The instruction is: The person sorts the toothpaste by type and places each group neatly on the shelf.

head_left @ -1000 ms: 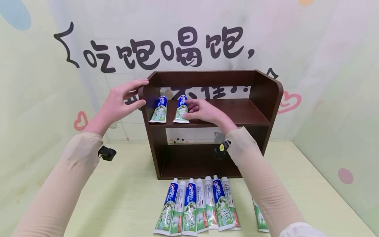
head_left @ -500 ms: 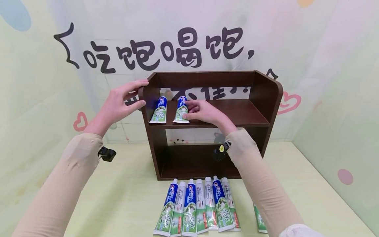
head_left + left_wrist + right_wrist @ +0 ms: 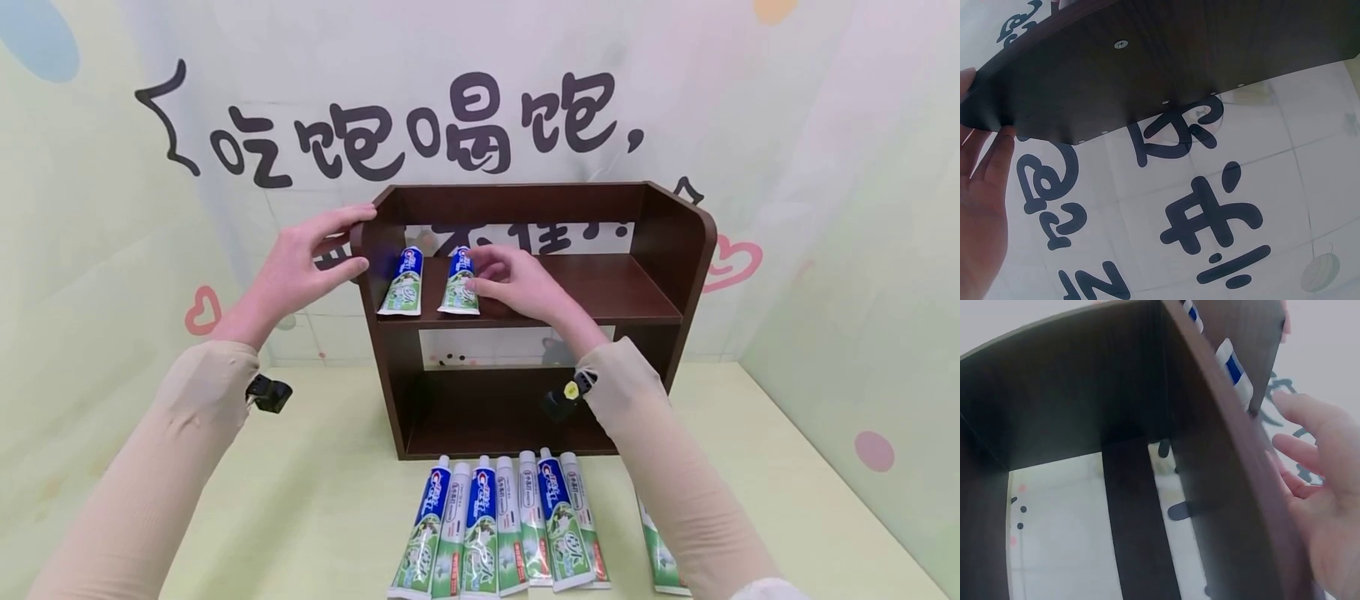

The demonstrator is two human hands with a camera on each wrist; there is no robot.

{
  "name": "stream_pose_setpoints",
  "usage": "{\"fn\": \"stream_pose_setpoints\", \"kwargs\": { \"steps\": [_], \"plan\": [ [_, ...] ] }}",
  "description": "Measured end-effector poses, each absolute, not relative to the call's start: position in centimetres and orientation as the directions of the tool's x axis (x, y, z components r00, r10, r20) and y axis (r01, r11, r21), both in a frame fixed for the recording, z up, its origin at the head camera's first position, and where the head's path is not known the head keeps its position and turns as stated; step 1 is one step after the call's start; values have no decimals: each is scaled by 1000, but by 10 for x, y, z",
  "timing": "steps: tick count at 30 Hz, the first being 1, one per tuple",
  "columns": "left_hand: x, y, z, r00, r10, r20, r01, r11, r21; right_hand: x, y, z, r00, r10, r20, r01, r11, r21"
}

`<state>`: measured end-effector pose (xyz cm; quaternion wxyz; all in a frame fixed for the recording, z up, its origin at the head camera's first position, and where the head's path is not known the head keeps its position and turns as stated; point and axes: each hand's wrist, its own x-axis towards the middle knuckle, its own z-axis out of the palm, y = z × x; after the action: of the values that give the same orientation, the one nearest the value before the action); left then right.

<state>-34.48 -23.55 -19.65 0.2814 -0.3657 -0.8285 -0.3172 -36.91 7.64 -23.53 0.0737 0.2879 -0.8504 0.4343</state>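
Note:
Two blue-and-green Crest toothpaste tubes lean on the upper board of a dark brown shelf unit (image 3: 525, 312). The left tube (image 3: 402, 283) stands beside the side panel. My right hand (image 3: 517, 282) is at the right edge of the other tube (image 3: 459, 283), its fingers and thumb spread. In the right wrist view, a gap shows between those fingers (image 3: 1294, 406) and the tube's white end (image 3: 1241, 387). My left hand (image 3: 303, 258) rests its fingertips and thumb along the edge of the left side panel (image 3: 1116, 69).
In front of the unit, several toothpaste tubes (image 3: 480, 533) lie side by side on the pale table (image 3: 300, 467), Crest ones among white-and-green ones. Another tube (image 3: 660, 550) lies farther right, partly behind my right sleeve. A lettered wall (image 3: 480, 50) stands behind.
My right fingers and thumb have loosened from the second tube and shifted slightly right. That tube stays leaning on the upper board. My left hand has stayed on the side panel.

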Motion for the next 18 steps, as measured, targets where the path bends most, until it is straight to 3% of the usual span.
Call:
{"fn": "stream_pose_setpoints", "kwargs": {
  "steps": [8, 18],
  "plan": [
    [-345, -235, -197, -573, 428, 699, 789, 519, 328, -333, 90, -232, -744, -392, 540, -666, 385, -639],
    [-344, -235, -197, -571, 430, 699, 787, 530, 316, -290, 110, -250, -662, -375, 648, -749, 345, -565]
  ]
}}
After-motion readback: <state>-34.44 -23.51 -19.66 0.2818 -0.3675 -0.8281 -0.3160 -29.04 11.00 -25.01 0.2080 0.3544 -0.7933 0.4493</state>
